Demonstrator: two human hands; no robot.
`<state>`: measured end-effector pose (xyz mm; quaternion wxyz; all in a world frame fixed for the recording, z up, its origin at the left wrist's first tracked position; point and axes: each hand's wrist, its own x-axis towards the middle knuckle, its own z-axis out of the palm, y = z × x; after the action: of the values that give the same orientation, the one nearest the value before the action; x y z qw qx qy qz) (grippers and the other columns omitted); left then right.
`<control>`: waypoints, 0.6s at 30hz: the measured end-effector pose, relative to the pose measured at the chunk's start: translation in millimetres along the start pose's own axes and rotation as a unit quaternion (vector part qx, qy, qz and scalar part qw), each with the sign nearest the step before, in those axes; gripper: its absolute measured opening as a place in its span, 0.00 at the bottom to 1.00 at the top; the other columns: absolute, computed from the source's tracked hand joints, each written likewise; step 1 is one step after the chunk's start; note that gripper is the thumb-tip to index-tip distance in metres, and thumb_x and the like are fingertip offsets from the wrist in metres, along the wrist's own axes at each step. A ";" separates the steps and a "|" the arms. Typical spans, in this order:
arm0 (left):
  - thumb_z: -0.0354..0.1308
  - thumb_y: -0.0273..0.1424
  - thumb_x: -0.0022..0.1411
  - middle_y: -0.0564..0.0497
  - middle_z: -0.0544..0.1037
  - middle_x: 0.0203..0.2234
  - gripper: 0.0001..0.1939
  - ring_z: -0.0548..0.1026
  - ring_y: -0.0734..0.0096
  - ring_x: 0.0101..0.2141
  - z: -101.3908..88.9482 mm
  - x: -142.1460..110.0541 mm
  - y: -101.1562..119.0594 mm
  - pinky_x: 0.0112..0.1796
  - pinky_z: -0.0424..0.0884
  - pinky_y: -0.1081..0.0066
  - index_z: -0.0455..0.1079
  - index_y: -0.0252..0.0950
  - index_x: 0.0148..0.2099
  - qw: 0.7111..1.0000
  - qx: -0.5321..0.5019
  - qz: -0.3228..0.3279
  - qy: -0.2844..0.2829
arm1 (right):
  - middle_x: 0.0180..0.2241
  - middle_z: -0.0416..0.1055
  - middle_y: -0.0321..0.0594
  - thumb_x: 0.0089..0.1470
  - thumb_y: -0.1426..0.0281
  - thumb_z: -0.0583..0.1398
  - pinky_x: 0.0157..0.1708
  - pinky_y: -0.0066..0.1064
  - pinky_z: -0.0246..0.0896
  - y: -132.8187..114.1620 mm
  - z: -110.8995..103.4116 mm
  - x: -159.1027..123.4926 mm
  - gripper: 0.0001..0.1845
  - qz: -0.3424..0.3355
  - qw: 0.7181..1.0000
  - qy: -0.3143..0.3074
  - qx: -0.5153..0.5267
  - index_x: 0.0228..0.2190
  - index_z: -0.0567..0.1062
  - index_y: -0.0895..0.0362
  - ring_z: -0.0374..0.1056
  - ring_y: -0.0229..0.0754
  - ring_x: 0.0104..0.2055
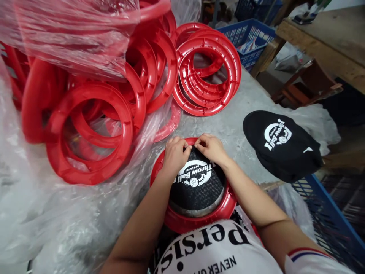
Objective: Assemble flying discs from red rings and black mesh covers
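Note:
A red plastic ring (196,221) lies flat on the grey table, close against my body. Across its middle lies a black mesh disc (203,194) with a white "Throw Ball" print; a grey gap shows along the disc's near edge. My left hand (177,150) pinches the mesh at the ring's far rim, left of centre. Just right of it, my right hand (211,147) pinches the same far edge, its fingers curled and thumb pressed in. The two hands are a short way apart. Fingertips partly hide the mesh edge there.
A stack of red rings (205,110) stands beyond my hands. More loose red rings (88,177) pile up at left under clear plastic film (76,45). Several black printed discs (282,148) lie at the table's right edge. Blue crates (245,28) stand behind; a wooden table (322,42) is at upper right.

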<state>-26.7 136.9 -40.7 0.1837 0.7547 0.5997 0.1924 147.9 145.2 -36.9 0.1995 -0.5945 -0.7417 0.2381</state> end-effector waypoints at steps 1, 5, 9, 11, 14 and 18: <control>0.58 0.32 0.65 0.48 0.75 0.35 0.08 0.71 0.60 0.41 0.4 0.4 -1.0 0.46 0.66 0.61 0.69 0.39 0.32 1.000 0.001 0.008 0.000 | 0.35 0.77 0.39 0.58 0.70 0.61 0.41 0.33 0.57 -0.4 0.1 0.2 0.04 0.003 1.000 -0.001 -0.003 0.30 0.76 0.54 0.69 0.44 0.39; 0.56 0.31 0.66 0.48 0.74 0.33 0.08 0.71 0.60 0.40 2.3 1.7 -2.7 0.45 0.66 0.61 0.68 0.38 0.32 1.000 0.004 0.029 0.009 | 0.36 0.77 0.40 0.60 0.70 0.59 0.42 0.34 0.58 -1.2 1.4 1.0 0.06 0.011 1.000 0.005 -0.021 0.31 0.76 0.54 0.70 0.45 0.41; 0.54 0.30 0.67 0.47 0.75 0.34 0.08 0.71 0.60 0.40 3.1 2.1 -1.8 0.44 0.67 0.61 0.68 0.38 0.33 0.999 0.011 0.029 0.013 | 0.37 0.78 0.39 0.61 0.69 0.58 0.42 0.34 0.58 -1.3 3.2 1.7 0.07 0.019 0.999 0.010 -0.026 0.32 0.75 0.54 0.70 0.45 0.42; 0.53 0.30 0.67 0.47 0.75 0.34 0.08 0.71 0.59 0.40 3.0 2.1 -0.9 0.44 0.67 0.61 0.68 0.38 0.33 0.999 0.016 0.027 0.014 | 0.38 0.78 0.39 0.61 0.68 0.58 0.42 0.34 0.59 -1.6 3.8 2.1 0.07 0.025 0.999 0.012 -0.029 0.32 0.75 0.54 0.70 0.45 0.42; 0.53 0.30 0.67 0.46 0.75 0.34 0.08 0.71 0.59 0.40 3.0 2.2 0.1 0.44 0.67 0.61 0.68 0.37 0.34 0.999 0.023 0.024 0.017 | 0.38 0.78 0.40 0.61 0.68 0.58 0.41 0.34 0.59 -2.1 4.3 2.5 0.07 0.031 0.999 0.015 -0.035 0.32 0.75 0.54 0.71 0.46 0.42; 0.54 0.29 0.67 0.46 0.74 0.34 0.07 0.72 0.59 0.40 4.0 2.9 0.0 0.44 0.67 0.61 0.67 0.37 0.33 0.999 0.023 0.018 0.021 | 0.37 0.78 0.40 0.61 0.68 0.58 0.40 0.34 0.59 -1.9 4.6 2.6 0.07 0.031 0.999 0.017 -0.041 0.32 0.75 0.54 0.71 0.45 0.41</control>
<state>-24.0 139.6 -43.9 0.1507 0.7655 0.5936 0.1976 143.1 146.9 -39.4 0.1801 -0.6291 -0.7283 0.2033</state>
